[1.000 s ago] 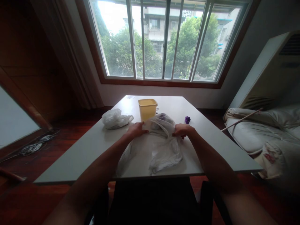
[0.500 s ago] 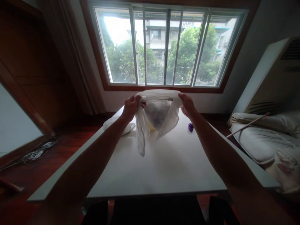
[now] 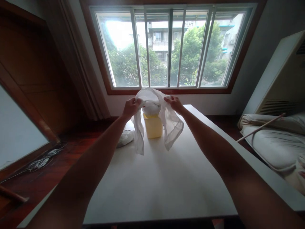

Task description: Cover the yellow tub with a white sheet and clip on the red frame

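Observation:
My left hand (image 3: 131, 107) pinches one side of the mouth of a thin white plastic bag (image 3: 172, 128). Opposite it, my right hand (image 3: 175, 103) grips the other side, so the bag's mouth is spread between them. Loose ends of the bag, probably its handles, hang down below each hand. Between these ends stands a small yellow bin (image 3: 153, 128) on the white table (image 3: 162, 184). The bag's middle part is at the bin's top, and I cannot tell how far it reaches inside.
Left of the bin lies a bunched whitish plastic bag (image 3: 126, 137). Beyond the table's far edge is a wide window (image 3: 166, 54). A stick (image 3: 260, 127) leans by a pale cushioned seat (image 3: 269, 148) at the right. Cables (image 3: 40, 163) lie on the floor at the left.
Both hands keep hold of the bag. My right hand has moved left, closer to my left hand, narrowing the bag's mouth. More of the yellow bin shows now; a small purple bundle is no longer visible.

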The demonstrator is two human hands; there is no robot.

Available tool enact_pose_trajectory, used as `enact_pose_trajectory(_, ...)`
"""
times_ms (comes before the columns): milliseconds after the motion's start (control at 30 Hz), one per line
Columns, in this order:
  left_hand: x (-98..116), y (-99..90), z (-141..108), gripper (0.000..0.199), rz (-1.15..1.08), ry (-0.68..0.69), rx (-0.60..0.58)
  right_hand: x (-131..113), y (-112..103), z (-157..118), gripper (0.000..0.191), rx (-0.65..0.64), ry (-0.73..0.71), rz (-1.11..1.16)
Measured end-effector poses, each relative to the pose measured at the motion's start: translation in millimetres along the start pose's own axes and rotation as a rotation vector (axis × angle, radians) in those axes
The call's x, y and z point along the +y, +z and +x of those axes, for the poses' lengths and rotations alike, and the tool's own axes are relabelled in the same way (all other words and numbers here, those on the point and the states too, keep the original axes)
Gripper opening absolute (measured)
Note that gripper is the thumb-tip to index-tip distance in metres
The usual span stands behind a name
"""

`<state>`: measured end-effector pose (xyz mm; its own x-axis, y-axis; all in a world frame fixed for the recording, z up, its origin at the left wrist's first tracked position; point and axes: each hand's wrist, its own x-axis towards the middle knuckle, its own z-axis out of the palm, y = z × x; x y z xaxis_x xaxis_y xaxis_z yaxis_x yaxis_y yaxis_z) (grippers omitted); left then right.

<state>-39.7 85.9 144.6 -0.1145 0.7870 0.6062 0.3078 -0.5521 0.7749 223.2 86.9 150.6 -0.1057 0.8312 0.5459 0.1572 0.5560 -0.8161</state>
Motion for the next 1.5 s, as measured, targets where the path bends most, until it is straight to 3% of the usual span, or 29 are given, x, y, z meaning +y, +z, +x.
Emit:
enact_pose_trajectory(167,-28,10.2,-17,0.033,0.311,0.151,-0.020,24,8,-15,0.027,-0.081,-0.104,-0.354)
enact_pose_trajectory(333,-32,28.0,-29,0.039,0.515,0.080,-0.270,37,12,-25,0.030,-0.197,-0.170,-0.567)
enact_pose_trajectory(433,-35,34.7,-36,0.030,0.645,0.055,-0.414,46,18,-32,0.029,-0.299,-0.211,-0.651)
enact_pose_trajectory(500,-39,36.3,-40,0.022,0.675,0.069,-0.451,53,21,-35,0.029,-0.316,-0.261,-0.634)
enact_pose_trajectory(633,-45,36.5,-41,0.021,0.532,0.053,-0.276,67,18,-32,0.021,-0.210,-0.211,-0.384)
enact_pose_trajectory(733,-46,36.4,-34,0.029,0.324,-0.054,-0.013,78,5,-23,0.023,-0.033,-0.005,-0.220)
enact_pose_trajectory(833,-44,34.3,-25,0.028,0.059,-0.257,0.154,89,-13,-12,0.029,0.024,0.199,0.001)
enact_pose_trajectory(967,-36,28.1,-27,0.024,-0.030,-0.372,0.242,100,-34,-2,0.032,-0.018,0.386,0.224)
enact_pose_trajectory(1133,-28,17.2,-45,0.024,0.112,-0.403,0.309,114,-53,10,0.045,-0.055,0.508,0.163)
enact_pose_trajectory(1233,-28,3.9,-50,0.028,0.295,-0.346,0.274,121,-62,18,0.059,-0.045,0.458,0.139)
enact_pose_trajectory(1300,-27,-7.5,-51,0.026,0.472,-0.269,0.212,124,-67,20,0.064,-0.106,0.429,0.115)
enact_pose_trajectory(1400,-23,-22.5,-56,0.016,0.735,-0.068,0.086,118,-68,16,0.056,-0.136,0.390,-0.138)
enact_pose_trajectory(1500,-14,-28.7,-66,0.018,0.892,0.186,0.022,98,-60,2,0.038,0.027,0.195,-0.357)
